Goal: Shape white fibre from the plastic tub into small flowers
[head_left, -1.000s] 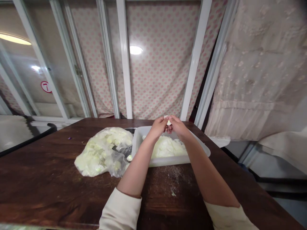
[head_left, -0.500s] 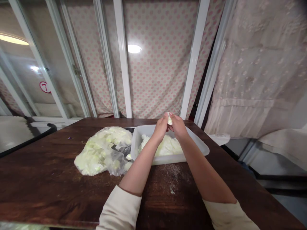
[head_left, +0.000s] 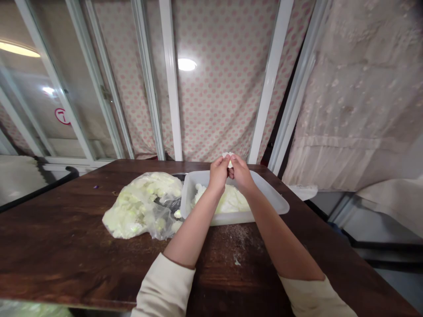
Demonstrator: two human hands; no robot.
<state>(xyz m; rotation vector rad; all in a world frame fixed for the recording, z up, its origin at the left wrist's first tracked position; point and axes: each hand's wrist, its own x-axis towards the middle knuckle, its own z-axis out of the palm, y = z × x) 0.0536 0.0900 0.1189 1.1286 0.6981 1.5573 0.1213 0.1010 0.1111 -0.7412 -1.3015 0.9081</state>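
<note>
The left hand [head_left: 218, 175] and right hand [head_left: 242, 174] curl nearly closed, pinching a small, white, frilly lump [head_left: 230, 164]. It sits between their fingertips, equally near both, its long way too small to tell. Below them is a cloudy-white, boxy plastic tub [head_left: 271, 200].

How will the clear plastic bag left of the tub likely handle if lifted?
Probably floppy: the plastic bag is thin, creased film slumped on the table. Its load may shift, as it bulges with what look like separate pale lumps. It could spill, since the side facing the tub seems loosely gathered, with a pale piece near it.
</note>
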